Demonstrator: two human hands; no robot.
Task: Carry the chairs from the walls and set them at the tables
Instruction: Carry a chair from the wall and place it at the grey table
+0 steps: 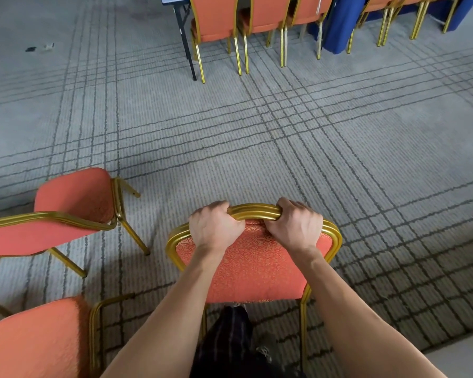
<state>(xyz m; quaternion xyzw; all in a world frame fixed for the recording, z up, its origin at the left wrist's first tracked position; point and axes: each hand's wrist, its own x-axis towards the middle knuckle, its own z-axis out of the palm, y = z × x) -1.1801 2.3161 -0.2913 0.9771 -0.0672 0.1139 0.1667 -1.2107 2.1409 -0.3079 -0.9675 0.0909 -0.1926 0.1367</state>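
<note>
both hands [215, 227] grip the gold-framed, orange-padded chair [254, 266] by its top rail.

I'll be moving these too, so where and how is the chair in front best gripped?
By the gold top rail of the chair, coming from behind. The rail is a rounded bar that fingers can wrap, and the back faces the person. The left hand and right hand both grip it there.

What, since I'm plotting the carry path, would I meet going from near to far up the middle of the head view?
The orange banquet chair, gripped at its top rail by the left hand and right hand → open grey carpet → row of orange chairs at the far edge.
</note>
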